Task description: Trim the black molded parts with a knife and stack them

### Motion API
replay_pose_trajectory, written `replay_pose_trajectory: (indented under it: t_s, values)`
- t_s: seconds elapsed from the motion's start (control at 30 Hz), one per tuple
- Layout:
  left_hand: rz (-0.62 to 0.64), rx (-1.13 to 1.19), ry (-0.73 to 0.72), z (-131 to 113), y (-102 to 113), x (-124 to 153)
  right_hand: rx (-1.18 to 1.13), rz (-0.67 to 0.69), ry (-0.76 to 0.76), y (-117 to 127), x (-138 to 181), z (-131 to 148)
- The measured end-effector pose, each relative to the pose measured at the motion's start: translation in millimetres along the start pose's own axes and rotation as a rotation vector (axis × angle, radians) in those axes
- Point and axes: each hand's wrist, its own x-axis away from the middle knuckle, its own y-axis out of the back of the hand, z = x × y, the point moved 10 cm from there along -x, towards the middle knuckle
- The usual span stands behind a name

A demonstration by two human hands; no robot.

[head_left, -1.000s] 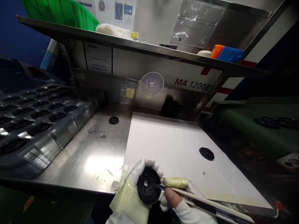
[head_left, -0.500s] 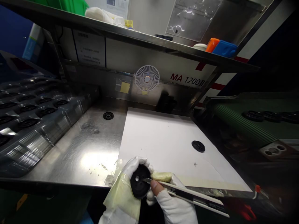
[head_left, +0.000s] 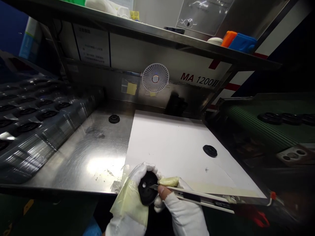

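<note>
My left hand, in a white glove with yellowish tape around it, grips a round black disc-shaped part with a small hole near its middle. My right hand, gloved with the thumb tip bare, is closed on a white and black utility knife. The knife's blade tip touches or nearly touches the face of the disc. Both hands are close together above the front edge of the white sheet. On that sheet lies a ridged black disc, and another black disc rests on the metal tabletop.
Stacked clear plastic trays holding many black discs stand at the left. A small white fan is at the back under a metal shelf. On the right, a green conveyor carries several black discs.
The knife handle has swung slightly, and its tip has shifted a little on the disc. The whole view has tilted slightly. Both hands keep their holds.
</note>
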Motion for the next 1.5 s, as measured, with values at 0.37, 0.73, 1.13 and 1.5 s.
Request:
replay_pose_trajectory:
  t_s: [0.37,0.73,1.13,1.5]
  values:
    - [-0.005,0.017,-0.032,-3.8,2.3,-2.0,0.006,-0.04,0.055,-0.9,-5.3,1.1]
    - [-0.009,0.025,0.044,2.1,5.1,-3.6,0.006,-0.009,-0.005,-3.7,-2.1,2.5]
    - [-0.013,0.022,0.049,-0.2,8.7,-6.4,-0.019,0.004,0.038,-5.8,-7.7,-3.5]
    - [-0.058,-0.227,-0.103,-29.5,12.0,-5.8,-0.118,0.085,0.025,-13.0,-1.5,6.0]
